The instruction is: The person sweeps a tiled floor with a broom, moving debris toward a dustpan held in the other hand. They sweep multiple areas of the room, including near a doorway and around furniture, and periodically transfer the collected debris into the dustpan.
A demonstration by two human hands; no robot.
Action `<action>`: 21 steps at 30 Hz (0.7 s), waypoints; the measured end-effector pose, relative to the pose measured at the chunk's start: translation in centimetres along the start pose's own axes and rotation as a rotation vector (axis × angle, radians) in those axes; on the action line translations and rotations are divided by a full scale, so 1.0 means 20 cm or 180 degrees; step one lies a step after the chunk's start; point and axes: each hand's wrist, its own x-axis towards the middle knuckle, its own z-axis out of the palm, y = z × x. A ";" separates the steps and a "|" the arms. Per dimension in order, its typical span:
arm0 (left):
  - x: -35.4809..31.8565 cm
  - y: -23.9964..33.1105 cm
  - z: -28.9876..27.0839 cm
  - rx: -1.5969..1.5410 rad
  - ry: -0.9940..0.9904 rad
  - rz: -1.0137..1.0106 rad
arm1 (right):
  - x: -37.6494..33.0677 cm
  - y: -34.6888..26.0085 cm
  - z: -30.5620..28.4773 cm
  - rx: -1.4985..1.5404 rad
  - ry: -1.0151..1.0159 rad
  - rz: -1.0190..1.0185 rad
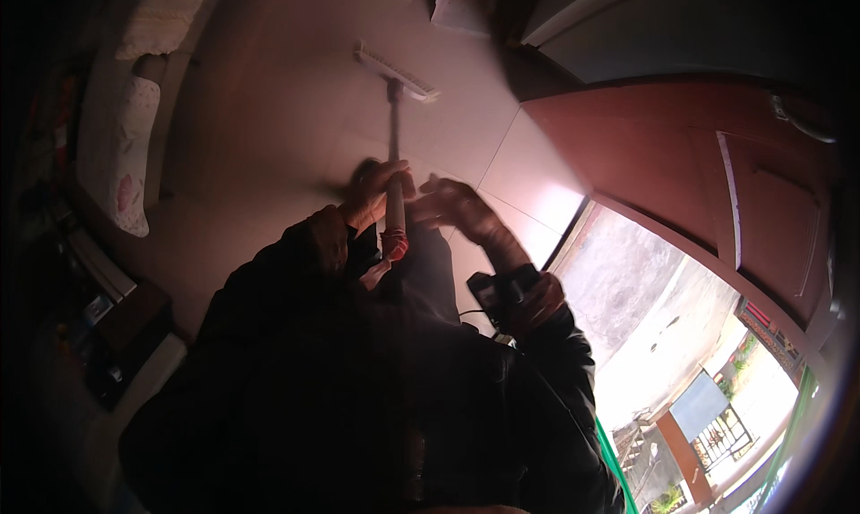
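One broom, probably light and stiff, is pointing down at the floor. The left hand is gripping its handle, a good holding place; the right hand is hovering near, fingers loosely open.

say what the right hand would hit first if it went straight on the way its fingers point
The right hand points left, so it would likely meet the left hand first, where that grips the broom handle, or the handle just below; depth between them is hard to judge.
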 end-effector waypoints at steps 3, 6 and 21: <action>0.01 -0.02 -0.01 0.0129 0.0280 -0.0090 | 0.12 0.16 0.24 -0.0508 0.0626 -0.0227; 0.03 0.03 0.01 0.0355 0.0082 -0.0187 | 0.16 0.21 0.26 0.0379 0.0977 -0.0512; -0.10 -0.05 -0.17 0.1453 0.0677 -0.0208 | 0.50 0.05 -0.19 -0.1034 0.1778 0.0227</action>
